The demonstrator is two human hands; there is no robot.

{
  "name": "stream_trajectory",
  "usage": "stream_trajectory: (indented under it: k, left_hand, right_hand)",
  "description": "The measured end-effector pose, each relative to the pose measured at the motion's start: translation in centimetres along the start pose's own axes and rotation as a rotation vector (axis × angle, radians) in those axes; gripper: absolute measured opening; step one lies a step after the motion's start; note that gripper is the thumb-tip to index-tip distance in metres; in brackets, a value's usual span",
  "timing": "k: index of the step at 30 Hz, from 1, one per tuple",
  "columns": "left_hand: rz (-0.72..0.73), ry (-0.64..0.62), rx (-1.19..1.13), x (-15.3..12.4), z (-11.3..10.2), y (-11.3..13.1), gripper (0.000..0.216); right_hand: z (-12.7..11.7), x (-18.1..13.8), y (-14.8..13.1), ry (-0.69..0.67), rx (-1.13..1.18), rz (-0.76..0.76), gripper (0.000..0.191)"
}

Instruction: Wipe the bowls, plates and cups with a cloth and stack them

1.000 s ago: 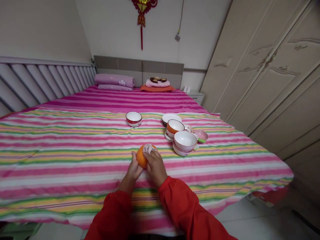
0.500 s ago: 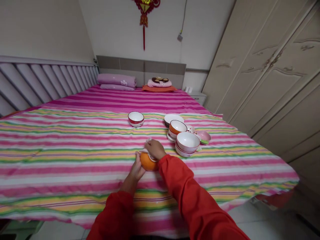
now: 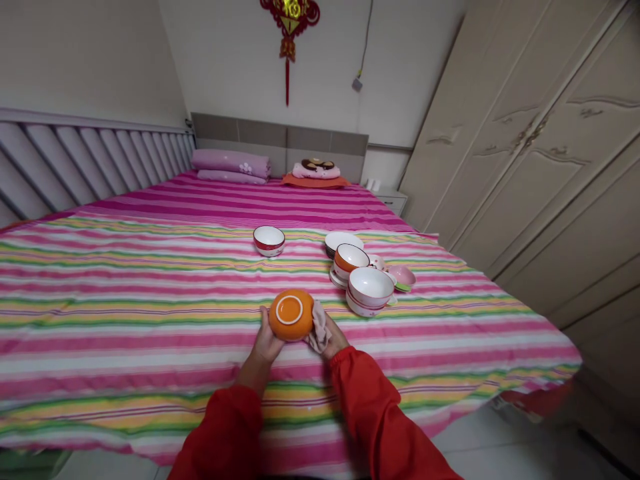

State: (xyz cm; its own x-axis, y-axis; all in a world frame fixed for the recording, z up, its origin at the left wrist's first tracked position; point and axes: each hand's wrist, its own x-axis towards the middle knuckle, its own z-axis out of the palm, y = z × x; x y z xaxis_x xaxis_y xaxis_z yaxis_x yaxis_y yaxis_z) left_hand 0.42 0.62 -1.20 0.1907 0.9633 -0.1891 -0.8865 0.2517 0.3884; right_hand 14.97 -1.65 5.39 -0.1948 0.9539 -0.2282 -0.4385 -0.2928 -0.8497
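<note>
An orange bowl (image 3: 302,325) is held up over the striped cloth, tilted so its underside and white foot ring face me. My left hand (image 3: 269,339) grips it at the left side, thumb along the edge. At the bowl's right side, my right hand (image 3: 334,337) is closed on a crumpled pale cloth (image 3: 319,328), which presses against the bowl's outer wall. Part of the right hand's fingers is hidden behind the cloth and bowl.
A red-and-white bowl (image 3: 269,242) stands alone beyond my hands. To the right are stacked white bowls (image 3: 371,285), an orange-and-white bowl (image 3: 351,259), a stack of plates (image 3: 343,241) and a pink bowl (image 3: 402,275). All rest on the striped cloth (image 3: 150,333) covering the bed.
The orange bowl has been turned so its underside shows. My right hand has moved with the cloth from the bowl's top to its right side.
</note>
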Motion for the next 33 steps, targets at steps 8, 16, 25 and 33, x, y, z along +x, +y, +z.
stream_trajectory:
  k: [8,16,25,33]
  left_hand:
    - [0.005,-0.131,-0.047,-0.4,1.8,-0.1,0.060]
    - [-0.035,0.118,-0.008,-0.9,0.7,0.5,0.025]
    - [0.063,0.095,0.130,-1.2,2.0,-0.2,0.028]
    - [0.054,-0.008,0.195,-1.3,1.9,-0.7,0.035]
  right_hand:
    - [3.1,0.3,-2.5,-0.031,-0.211,-0.273,0.028]
    - [4.9,-0.3,0.9,-0.060,-1.651,-0.658,0.014]
    - [-0.1,-1.4,0.4,-0.379,-1.950,-0.846,0.034]
    - [0.5,-1.2,0.7,-0.327,-1.878,-0.705,0.034]
